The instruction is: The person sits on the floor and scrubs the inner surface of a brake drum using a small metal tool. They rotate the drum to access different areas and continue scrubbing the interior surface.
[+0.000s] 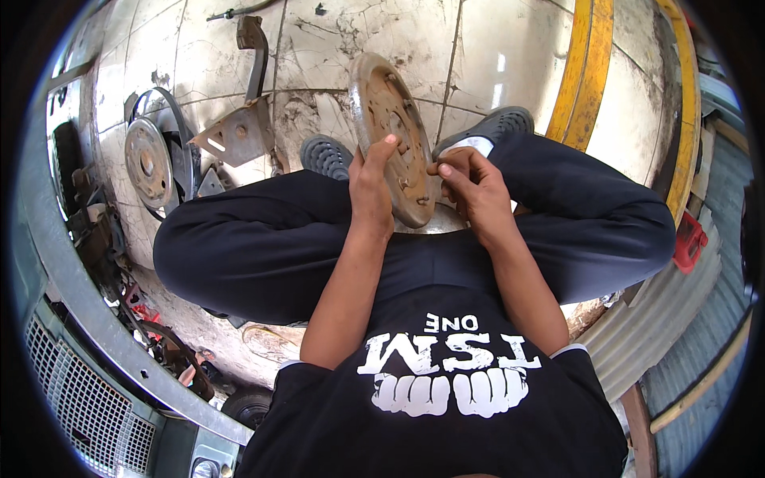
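A round, rusty metal plate (366, 103) with a smooth rim and several studs on its face stands tilted on edge in front of my lap. My left hand (373, 183) grips its near left part, with the thumb on the face and the fingers behind. At the plate's right edge, my right hand (482, 187) has its thumb and fingers pinched together. Whatever sits between those fingertips, if anything, is too small to tell. Under the plate, a shiny curved metal surface (446, 221) partly shows between my legs.
On the tiled floor (319, 48) at the left lie a pedal arm (256, 64) on a metal bracket (239, 131) and a round metal disc (148, 163) beside a black band. Yellow bars (582, 72) run along the right, near a red object (690, 241) and corrugated sheets (661, 319).
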### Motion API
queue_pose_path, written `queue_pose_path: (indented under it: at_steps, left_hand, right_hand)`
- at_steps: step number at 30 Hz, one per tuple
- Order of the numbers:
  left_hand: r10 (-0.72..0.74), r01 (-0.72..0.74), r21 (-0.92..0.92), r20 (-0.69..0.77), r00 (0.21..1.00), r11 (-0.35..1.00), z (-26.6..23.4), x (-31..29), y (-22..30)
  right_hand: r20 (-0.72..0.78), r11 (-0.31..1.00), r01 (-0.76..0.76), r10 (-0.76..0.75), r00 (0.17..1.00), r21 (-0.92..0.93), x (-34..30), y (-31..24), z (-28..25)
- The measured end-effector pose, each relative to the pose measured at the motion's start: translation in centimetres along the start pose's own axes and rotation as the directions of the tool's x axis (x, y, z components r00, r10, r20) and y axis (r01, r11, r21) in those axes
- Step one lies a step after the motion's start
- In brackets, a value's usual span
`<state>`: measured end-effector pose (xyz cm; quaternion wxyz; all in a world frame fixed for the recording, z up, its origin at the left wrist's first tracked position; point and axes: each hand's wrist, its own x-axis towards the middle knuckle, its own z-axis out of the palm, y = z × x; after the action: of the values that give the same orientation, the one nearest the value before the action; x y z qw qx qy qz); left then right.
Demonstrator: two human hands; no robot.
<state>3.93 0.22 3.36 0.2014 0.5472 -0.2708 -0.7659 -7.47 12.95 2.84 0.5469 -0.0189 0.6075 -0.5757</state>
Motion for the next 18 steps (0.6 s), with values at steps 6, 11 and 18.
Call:
queue_pose_path:
  at_steps: [6,11,18]
  left_hand:
    - [0.014,-0.016,-0.099,-0.022,1.0,0.995,-0.1,0.7,0.0]
    - [-0.003,-0.004,-0.175,-0.045,0.999,0.985,-0.4,1.1,0.2]
    - [0.051,-0.054,-0.111,-0.03,0.998,0.992,-0.2,1.5,0.0]
  right_hand:
    - [-0.065,0.951,0.074,-0.098,0.993,-0.301,0.3,1.5,0.7]
    - [-0.03,0.872,0.142,-0.177,0.984,-0.468,0.2,0.2,1.9]
    - [0.042,0.769,0.316,-0.353,0.935,-0.556,0.3,1.1,3.0]
